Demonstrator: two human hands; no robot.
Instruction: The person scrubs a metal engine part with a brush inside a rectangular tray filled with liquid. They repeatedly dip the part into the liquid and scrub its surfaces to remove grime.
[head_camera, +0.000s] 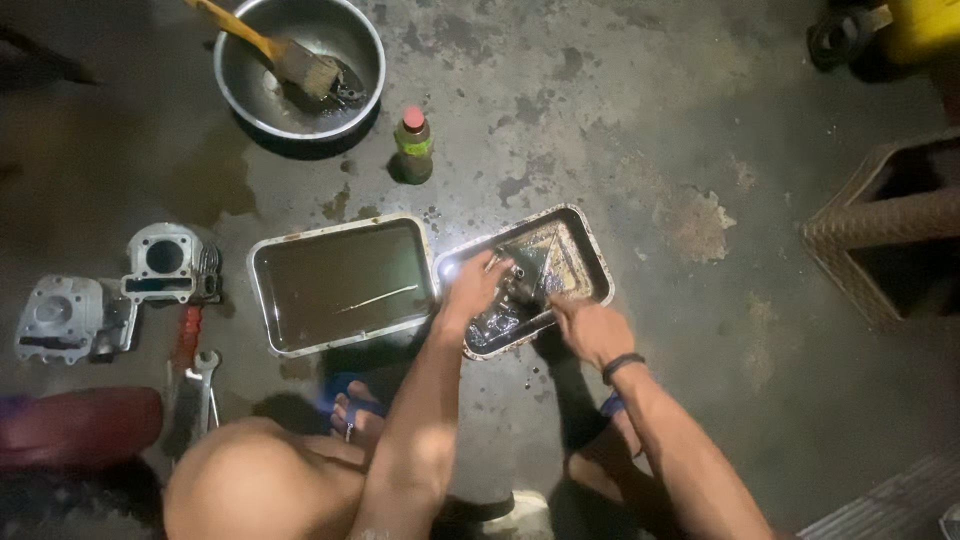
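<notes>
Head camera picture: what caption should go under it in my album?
Squatting on a stained concrete floor, both hands, left and right, work in an oily metal tray beside a second tray.

Both hands, left (478, 285) and right (590, 330), reach forward.

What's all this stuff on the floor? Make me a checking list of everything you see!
Surface: stained, wet-looking concrete floor.
Job's things: right tray holding dark liquid and small parts; left tray holding dark liquid.
Clutter: metal bowl with brush; small bottle; two engine parts; wrench.
Grippers: left hand and right hand both reach into the right tray; grip unclear.
Cables: nothing seen.
Surroundings: woven basket; yellow object.
</notes>
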